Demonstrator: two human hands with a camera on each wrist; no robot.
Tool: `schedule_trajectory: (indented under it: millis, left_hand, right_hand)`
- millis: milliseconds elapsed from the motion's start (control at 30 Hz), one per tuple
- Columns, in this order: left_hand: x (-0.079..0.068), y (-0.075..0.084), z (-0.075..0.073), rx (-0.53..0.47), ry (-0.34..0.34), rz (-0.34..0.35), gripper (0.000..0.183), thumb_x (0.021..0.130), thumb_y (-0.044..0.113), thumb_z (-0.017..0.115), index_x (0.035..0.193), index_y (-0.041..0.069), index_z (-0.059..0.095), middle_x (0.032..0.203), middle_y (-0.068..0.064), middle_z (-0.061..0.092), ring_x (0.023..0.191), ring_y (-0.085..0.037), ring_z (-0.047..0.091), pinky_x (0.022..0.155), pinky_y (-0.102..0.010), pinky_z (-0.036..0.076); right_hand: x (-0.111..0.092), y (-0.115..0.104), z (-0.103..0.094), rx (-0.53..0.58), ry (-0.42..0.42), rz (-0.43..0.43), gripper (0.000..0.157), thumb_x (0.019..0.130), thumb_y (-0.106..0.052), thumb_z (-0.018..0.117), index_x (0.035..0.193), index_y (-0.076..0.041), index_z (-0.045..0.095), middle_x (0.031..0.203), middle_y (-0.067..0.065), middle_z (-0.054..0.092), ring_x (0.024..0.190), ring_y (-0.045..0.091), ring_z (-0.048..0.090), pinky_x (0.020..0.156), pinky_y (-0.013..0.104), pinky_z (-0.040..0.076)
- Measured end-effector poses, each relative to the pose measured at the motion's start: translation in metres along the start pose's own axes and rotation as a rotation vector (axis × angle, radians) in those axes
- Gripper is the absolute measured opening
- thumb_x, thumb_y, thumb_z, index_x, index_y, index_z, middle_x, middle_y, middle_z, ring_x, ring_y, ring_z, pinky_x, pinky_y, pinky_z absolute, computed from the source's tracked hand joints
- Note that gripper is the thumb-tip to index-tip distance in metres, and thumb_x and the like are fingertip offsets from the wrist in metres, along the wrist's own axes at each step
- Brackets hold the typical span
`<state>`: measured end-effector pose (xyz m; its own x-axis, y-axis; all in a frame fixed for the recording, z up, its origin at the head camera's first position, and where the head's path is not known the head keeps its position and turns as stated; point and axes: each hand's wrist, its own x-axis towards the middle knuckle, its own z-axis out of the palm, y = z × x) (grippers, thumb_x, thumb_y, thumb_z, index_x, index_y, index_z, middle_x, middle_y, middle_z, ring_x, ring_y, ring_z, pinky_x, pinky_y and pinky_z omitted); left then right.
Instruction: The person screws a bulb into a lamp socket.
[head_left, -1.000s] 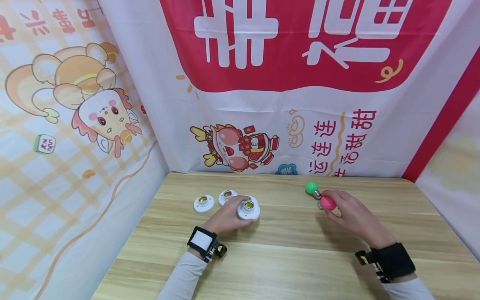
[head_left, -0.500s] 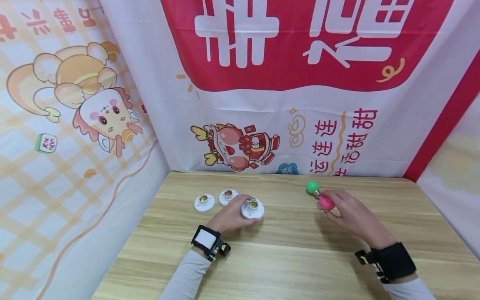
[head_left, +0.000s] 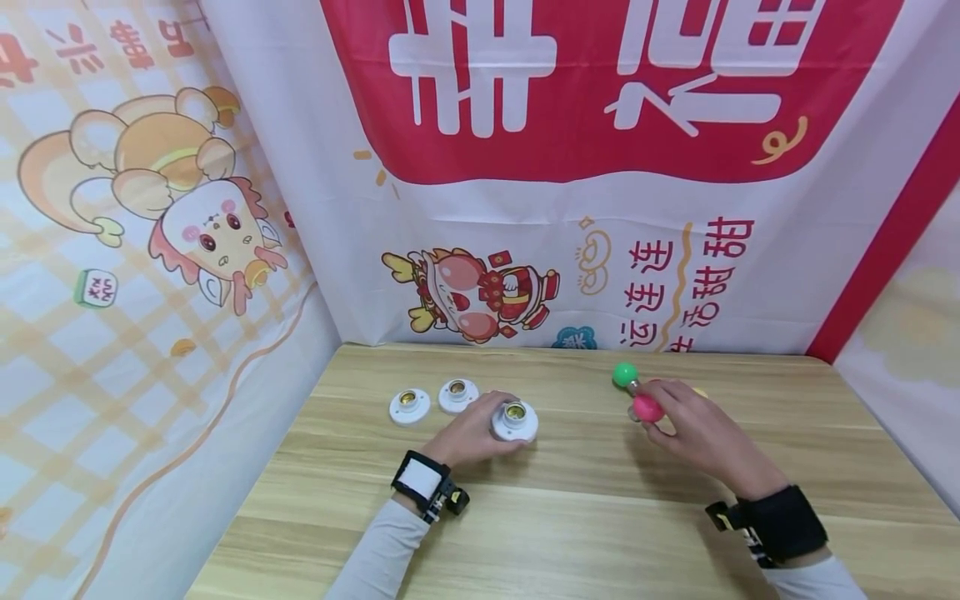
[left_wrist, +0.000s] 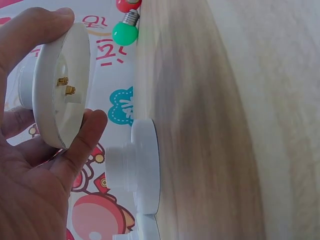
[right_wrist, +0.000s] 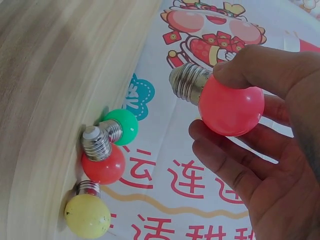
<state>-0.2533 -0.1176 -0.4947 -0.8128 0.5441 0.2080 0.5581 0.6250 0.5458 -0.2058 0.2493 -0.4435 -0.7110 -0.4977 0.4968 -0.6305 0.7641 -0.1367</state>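
My left hand (head_left: 480, 432) grips a white round lamp holder (head_left: 516, 423) by its rim, raised off the table with the socket mouth up. Its hollow underside, with two brass screws, faces the left wrist camera. In my right hand (head_left: 697, 425) a pink light bulb (right_wrist: 232, 107) is pinched between thumb and fingers. The bulb's metal screw base points away from the palm, toward the left. Lamp holder and bulb are well apart. Two more white lamp holders, one at the left (head_left: 409, 407) and one beside it (head_left: 458, 396), stand on the table left of my left hand.
Beyond my right hand lie a green bulb (head_left: 625, 374), a red bulb (right_wrist: 105, 167) and a yellow bulb (right_wrist: 87, 216), close together on the wooden table (head_left: 555, 533). A printed cloth (head_left: 345, 250) hangs along the table's back edge, another (head_left: 180, 400) along the left.
My left hand has moved a little to the right with the lamp holder, away from the other two. My right hand has shifted slightly left with the pink bulb.
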Motion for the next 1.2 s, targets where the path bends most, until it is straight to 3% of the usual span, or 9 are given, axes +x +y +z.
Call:
schedule_trajectory:
  millis: [267, 433, 733, 1200]
  left_hand:
    - [0.003, 0.004, 0.005, 0.028, 0.001, 0.015, 0.070, 0.075, 0.052, 0.076, 0.132, 0.019, 0.051, 0.128, 0.005, 0.055, 0.115, -0.009, 0.050, 0.100, -0.033, 0.046]
    - [0.005, 0.005, 0.008, 0.027, -0.001, 0.014, 0.071, 0.075, 0.051, 0.076, 0.133, 0.020, 0.050, 0.129, 0.005, 0.055, 0.115, -0.009, 0.051, 0.098, -0.033, 0.047]
    - [0.008, 0.009, 0.011, 0.014, -0.043, 0.000, 0.074, 0.075, 0.057, 0.073, 0.135, 0.022, 0.048, 0.128, 0.007, 0.054, 0.114, -0.007, 0.050, 0.098, -0.030, 0.047]
    - [0.015, 0.014, 0.021, -0.035, -0.057, 0.065, 0.070, 0.075, 0.053, 0.075, 0.132, 0.021, 0.050, 0.126, 0.006, 0.055, 0.112, -0.006, 0.051, 0.096, -0.028, 0.047]
  right_hand:
    - [0.001, -0.003, 0.000, -0.011, 0.025, -0.028, 0.058, 0.073, -0.023, 0.082, 0.124, -0.008, 0.060, 0.116, 0.018, 0.062, 0.105, 0.028, 0.059, 0.081, 0.048, 0.057]
    - [0.002, -0.003, 0.000, -0.021, -0.007, -0.014, 0.060, 0.073, -0.025, 0.083, 0.126, -0.009, 0.060, 0.118, 0.018, 0.061, 0.107, 0.030, 0.058, 0.082, 0.050, 0.056]
    - [0.004, -0.004, 0.001, -0.017, 0.012, -0.030, 0.060, 0.073, -0.025, 0.083, 0.127, -0.011, 0.060, 0.121, 0.017, 0.060, 0.108, 0.028, 0.057, 0.083, 0.048, 0.056]
    - [0.009, -0.007, 0.001, -0.001, 0.041, -0.089, 0.062, 0.074, -0.022, 0.081, 0.131, -0.010, 0.058, 0.121, 0.016, 0.059, 0.111, 0.027, 0.055, 0.087, 0.048, 0.055]
